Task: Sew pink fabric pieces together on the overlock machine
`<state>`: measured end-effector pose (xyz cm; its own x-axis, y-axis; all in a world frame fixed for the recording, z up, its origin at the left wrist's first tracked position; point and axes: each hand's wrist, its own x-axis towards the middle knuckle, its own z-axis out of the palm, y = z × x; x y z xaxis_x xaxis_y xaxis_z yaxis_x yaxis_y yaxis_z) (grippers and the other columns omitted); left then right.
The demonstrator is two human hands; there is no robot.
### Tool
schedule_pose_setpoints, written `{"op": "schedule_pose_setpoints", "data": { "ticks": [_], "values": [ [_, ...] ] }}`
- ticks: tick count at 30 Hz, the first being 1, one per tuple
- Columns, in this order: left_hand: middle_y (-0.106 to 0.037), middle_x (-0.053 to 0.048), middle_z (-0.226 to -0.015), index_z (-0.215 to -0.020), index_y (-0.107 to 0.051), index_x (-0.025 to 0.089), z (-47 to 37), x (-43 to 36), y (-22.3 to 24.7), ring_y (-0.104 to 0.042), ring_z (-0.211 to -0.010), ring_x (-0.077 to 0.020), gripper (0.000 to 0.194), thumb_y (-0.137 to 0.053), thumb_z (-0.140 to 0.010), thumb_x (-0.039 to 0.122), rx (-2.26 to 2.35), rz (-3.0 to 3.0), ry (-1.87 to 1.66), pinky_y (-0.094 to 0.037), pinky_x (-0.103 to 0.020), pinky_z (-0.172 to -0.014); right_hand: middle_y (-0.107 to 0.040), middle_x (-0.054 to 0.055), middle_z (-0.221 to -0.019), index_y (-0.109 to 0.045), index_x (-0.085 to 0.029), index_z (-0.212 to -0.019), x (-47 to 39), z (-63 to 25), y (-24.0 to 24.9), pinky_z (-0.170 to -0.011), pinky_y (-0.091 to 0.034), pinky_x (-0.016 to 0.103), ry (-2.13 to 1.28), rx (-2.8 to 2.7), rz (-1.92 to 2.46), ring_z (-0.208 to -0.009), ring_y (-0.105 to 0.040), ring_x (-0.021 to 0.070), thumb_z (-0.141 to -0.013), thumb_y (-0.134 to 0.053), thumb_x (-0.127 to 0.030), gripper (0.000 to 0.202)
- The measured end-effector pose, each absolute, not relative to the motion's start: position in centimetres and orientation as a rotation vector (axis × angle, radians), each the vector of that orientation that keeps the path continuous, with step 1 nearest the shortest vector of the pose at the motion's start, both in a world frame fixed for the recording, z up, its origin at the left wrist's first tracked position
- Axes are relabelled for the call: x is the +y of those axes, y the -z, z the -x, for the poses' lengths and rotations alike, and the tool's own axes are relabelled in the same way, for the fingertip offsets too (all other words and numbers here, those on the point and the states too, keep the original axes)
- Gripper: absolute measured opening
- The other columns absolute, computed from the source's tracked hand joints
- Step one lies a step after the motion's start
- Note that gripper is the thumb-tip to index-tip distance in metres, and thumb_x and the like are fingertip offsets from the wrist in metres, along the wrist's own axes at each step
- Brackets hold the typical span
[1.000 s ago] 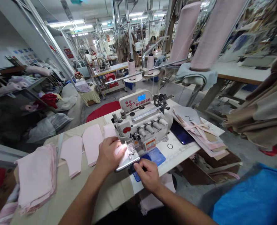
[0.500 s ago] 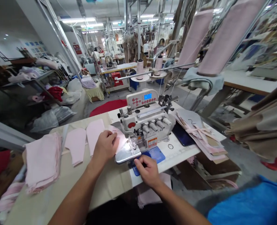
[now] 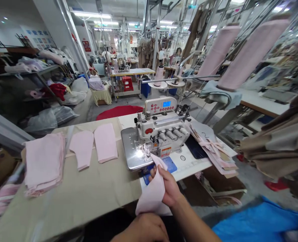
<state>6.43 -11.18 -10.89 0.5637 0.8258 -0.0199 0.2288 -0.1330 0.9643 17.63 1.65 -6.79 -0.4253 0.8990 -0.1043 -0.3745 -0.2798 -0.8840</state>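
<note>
My right hand (image 3: 169, 186) is closed around a long pale pink fabric piece (image 3: 152, 193), just in front of the overlock sewing machine (image 3: 161, 134). The fabric's narrow upper end reaches the front right edge of the shiny metal plate (image 3: 130, 148), close to the lit needle area. Low in view, my left hand (image 3: 149, 227) is curled at the lower end of the same piece, its fingertips hidden. Two flat pink cut pieces lie left of the machine: a tapered one (image 3: 82, 146) and a wider one (image 3: 105, 143).
A stack of pink pieces (image 3: 44, 161) lies at the table's left end. Right of the machine are a dark phone (image 3: 195, 148) and a tied bundle of pieces (image 3: 214, 149). Big pink thread cones (image 3: 252, 53) stand behind. A blue cloth (image 3: 259, 220) is at lower right.
My left hand has left the machine plate and dropped toward my lap. The fabric has come off the plate to the front, and my right hand now grips it. The view has shifted slightly.
</note>
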Motion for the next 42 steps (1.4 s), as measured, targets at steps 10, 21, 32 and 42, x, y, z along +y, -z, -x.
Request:
{"op": "schedule_pose_setpoints", "data": {
  "ticks": [10, 21, 32, 42],
  "values": [
    [-0.072, -0.011, -0.110, -0.112, -0.071, 0.018, -8.2, -10.9, 15.2, -0.069, -0.102, -0.0241, 0.039, -0.082, -0.077, 0.029, 0.609, -0.159, -1.098, -0.051, -0.032, -0.085, -0.068, 0.002, -0.079, -0.061, -0.023, -0.085, -1.0, -21.4, 6.7, -0.076, -0.054, 0.036, -2.038, -0.721, 0.838, -0.073, -0.065, 0.0210, -0.061, -0.087, -0.044, 0.041],
    [-0.075, -0.014, -0.112, -0.121, -0.067, 0.013, -6.8, -13.0, 19.0, -0.072, -0.096, -0.0272, 0.059, -0.086, -0.070, 0.034, 1.084, -0.475, -0.886, -0.054, -0.039, -0.090, -0.074, 0.006, -0.078, -0.066, -0.016, -0.090, -2.8, -33.5, 19.1, -0.068, -0.053, 0.034, -1.853, -0.910, 1.532, -0.070, -0.069, 0.0239, -0.063, -0.086, -0.041, 0.041],
    [-0.075, -0.012, -0.098, -0.120, -0.069, 0.013, -6.9, -10.1, 21.2, -0.069, -0.098, -0.0276, 0.038, -0.059, -0.088, 0.031, 1.816, -1.113, -0.414, -0.047, -0.037, -0.093, -0.067, 0.002, -0.069, -0.063, -0.017, -0.086, 0.1, -33.0, 26.9, -0.058, -0.047, 0.029, -1.443, -1.004, 1.624, -0.063, -0.062, 0.0204, -0.072, -0.068, -0.063, 0.047],
    [-0.065, -0.017, -0.133, -0.123, -0.067, 0.019, -6.8, -9.5, 21.2, -0.051, -0.134, -0.0366, 0.045, -0.064, -0.079, 0.028, 1.736, -1.039, -0.400, -0.029, -0.046, -0.116, -0.061, 0.017, -0.116, -0.066, -0.017, -0.105, -3.3, -29.7, 26.1, -0.103, -0.039, 0.056, -0.615, -1.636, 1.618, -0.116, -0.050, 0.0351, -0.083, -0.060, -0.030, 0.026]
  ]
}}
